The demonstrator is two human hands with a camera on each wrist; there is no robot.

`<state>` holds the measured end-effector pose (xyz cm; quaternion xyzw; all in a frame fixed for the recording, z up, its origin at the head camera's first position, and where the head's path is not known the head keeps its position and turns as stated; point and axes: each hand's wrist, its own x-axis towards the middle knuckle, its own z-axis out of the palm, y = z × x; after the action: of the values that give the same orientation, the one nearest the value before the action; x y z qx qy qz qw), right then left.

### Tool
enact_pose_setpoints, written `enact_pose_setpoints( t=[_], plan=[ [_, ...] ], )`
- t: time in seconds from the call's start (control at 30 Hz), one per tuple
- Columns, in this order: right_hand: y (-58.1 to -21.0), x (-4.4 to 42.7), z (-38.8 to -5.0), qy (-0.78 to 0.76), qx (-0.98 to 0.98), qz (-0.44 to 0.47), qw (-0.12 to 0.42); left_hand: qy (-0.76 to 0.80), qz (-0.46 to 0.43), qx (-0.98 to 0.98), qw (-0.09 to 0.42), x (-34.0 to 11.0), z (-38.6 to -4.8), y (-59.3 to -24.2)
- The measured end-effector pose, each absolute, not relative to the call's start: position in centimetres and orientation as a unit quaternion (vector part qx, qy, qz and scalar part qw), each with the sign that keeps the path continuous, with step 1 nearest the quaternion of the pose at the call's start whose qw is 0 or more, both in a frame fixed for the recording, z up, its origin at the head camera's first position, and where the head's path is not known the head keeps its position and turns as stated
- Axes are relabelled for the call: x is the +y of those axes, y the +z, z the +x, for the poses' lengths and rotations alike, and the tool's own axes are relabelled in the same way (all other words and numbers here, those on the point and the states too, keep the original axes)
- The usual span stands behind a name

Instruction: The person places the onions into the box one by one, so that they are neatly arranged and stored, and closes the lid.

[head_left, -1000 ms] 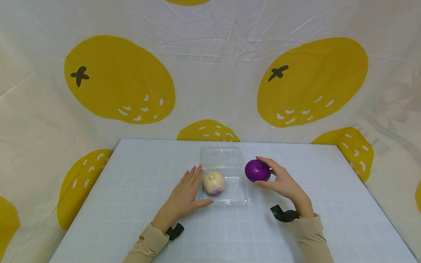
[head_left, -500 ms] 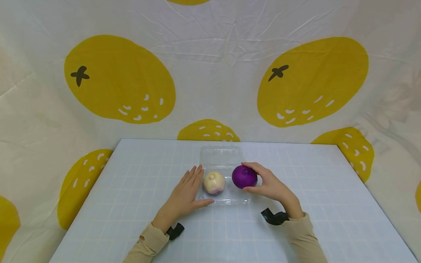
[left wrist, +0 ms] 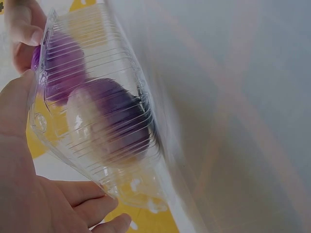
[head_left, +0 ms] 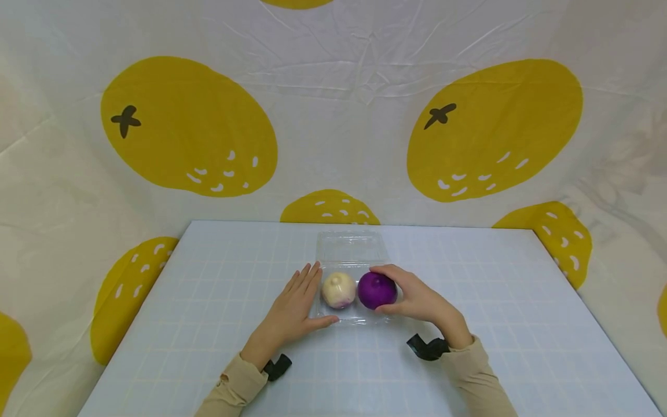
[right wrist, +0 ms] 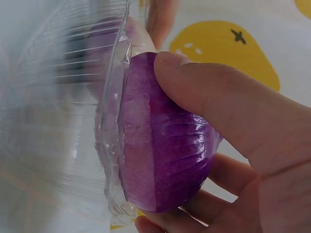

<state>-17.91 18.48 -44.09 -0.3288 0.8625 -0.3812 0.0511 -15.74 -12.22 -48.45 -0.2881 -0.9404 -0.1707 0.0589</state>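
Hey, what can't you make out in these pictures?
- Head view: undersides of the purple vegetable and pale vegetable, hidden by their own bodies.
- Left wrist view: fine surface detail on both, distorted by the ribbed wall of the container.
- Right wrist view: some fingers of the right hand, partly behind the purple vegetable; the left hand, cut off by the top edge.

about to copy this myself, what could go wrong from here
The purple vegetable, held in the right hand at the right side of the clear container, might nudge the pale vegetable close beside it. Those fingers could catch the container when letting go. The thin-looking plastic might flex if pushed, though the left hand lies along its left edge.
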Motion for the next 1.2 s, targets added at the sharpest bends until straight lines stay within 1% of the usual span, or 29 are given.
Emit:
enact_pose_setpoints(
  t=[0.27, 0.53, 0.77, 1.2],
  plan=[
    [-44.3, 18.0, -17.7, -0.357, 0.867, -0.344, 0.049, -0.175, -0.288, -0.940, 0.057, -12.2, -15.8, -48.5],
    [-44.2, 17.8, -17.5, -0.338, 0.878, -0.332, 0.059, -0.167, -0.286, -0.942, 0.055, -12.2, -15.8, -48.6],
    [-43.8, 17.4, -17.3, -0.300, 0.894, -0.330, 0.049, -0.170, -0.284, -0.942, 0.056, -12.2, -15.8, -48.7],
    [-42.8, 16.0, -16.6, -0.220, 0.935, -0.273, 0.056, -0.170, -0.285, -0.942, 0.059, -12.2, -15.6, -48.4]
  ],
)
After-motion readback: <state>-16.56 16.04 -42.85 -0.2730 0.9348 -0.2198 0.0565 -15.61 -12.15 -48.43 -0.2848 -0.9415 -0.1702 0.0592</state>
